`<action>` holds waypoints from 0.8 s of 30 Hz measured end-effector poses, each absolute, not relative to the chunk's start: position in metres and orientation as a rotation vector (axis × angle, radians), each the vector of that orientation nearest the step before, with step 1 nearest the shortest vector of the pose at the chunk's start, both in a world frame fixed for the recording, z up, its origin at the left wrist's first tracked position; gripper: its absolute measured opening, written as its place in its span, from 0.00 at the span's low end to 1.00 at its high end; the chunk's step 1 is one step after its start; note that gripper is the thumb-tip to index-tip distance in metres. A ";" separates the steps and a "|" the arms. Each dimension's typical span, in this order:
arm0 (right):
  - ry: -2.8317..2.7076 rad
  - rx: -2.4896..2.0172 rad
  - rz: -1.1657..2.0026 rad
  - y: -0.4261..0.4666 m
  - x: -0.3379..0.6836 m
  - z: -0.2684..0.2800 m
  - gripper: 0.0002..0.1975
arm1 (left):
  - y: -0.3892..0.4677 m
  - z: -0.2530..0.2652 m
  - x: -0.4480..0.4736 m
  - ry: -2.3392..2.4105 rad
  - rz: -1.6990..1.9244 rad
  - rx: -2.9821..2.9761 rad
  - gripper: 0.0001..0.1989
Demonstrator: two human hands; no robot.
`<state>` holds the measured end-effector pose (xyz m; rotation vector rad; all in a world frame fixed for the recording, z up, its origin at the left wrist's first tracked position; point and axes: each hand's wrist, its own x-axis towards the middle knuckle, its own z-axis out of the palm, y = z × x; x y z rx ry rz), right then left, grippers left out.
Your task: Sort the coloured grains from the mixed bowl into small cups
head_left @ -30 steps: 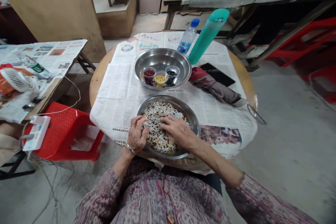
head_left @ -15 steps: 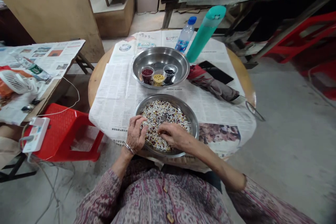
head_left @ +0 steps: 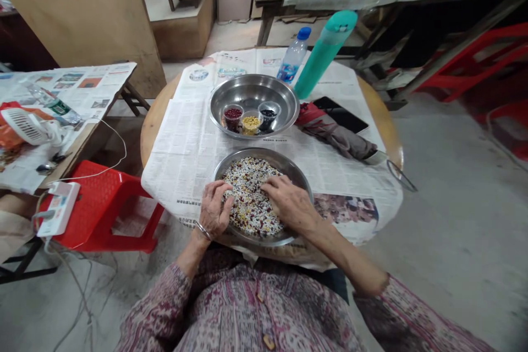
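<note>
In front of me sits a shallow metal basin [head_left: 308, 192] holding a spread of mixed grains and beans [head_left: 251, 198], white, yellow, dark red and black. My left hand [head_left: 214, 209] rests over the basin's left rim, fingers curled inward, a metal bracelet at its wrist. Bent down to the grains on the right side is my right hand [head_left: 285, 198], fingertips drawn together; whatever is between them is hidden. Behind stands a second metal basin [head_left: 284, 91] with three clear cups: red beans [head_left: 233, 114], yellow beans [head_left: 251, 122] and black beans [head_left: 268, 113].
Newspaper [head_left: 177, 148] covers the round table. A blue-capped water bottle [head_left: 293, 55], a green bottle [head_left: 324, 58], a folded umbrella [head_left: 336, 135] and a dark flat tablet-like object [head_left: 340, 114] stand or lie behind. A red stool [head_left: 99, 209] carries a power strip [head_left: 60, 209] at left.
My right hand has moved right and slightly away from me across the grains, and the bare patch near the middle is now covered. My left hand stays at the rim.
</note>
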<state>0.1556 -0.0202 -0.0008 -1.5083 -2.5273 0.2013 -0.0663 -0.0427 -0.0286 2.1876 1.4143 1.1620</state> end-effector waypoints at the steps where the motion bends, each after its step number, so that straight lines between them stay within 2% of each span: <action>1: -2.463 -1.565 0.177 -0.018 0.161 -0.001 0.11 | -0.043 -0.027 -0.066 1.456 1.147 2.209 0.09; 3: -2.399 -1.631 0.159 -0.018 0.172 -0.003 0.10 | -0.044 -0.021 -0.066 1.559 1.075 2.279 0.08; 5: -2.417 -1.657 0.160 -0.022 0.179 -0.006 0.14 | -0.045 -0.011 -0.065 1.614 0.905 2.394 0.11; 9: -2.502 -1.723 0.167 -0.031 0.181 -0.009 0.22 | -0.043 0.009 -0.059 1.509 0.399 2.564 0.31; 11: -2.496 -1.768 0.209 -0.033 0.176 -0.011 0.21 | -0.040 0.015 -0.052 1.519 0.177 2.554 0.36; 13: -2.451 -1.763 0.282 -0.035 0.171 -0.015 0.18 | -0.036 0.016 -0.045 1.559 -0.004 2.508 0.33; 15: -2.377 -1.692 0.346 -0.036 0.166 -0.022 0.14 | -0.033 0.012 -0.037 1.550 -0.069 2.446 0.25; 18: -2.227 -1.578 0.427 -0.034 0.156 -0.032 0.11 | -0.026 0.000 -0.026 1.480 0.123 2.346 0.13; 24: -1.978 -1.585 0.648 -0.009 0.138 -0.021 0.16 | 0.000 -0.004 -0.010 1.496 0.449 2.086 0.12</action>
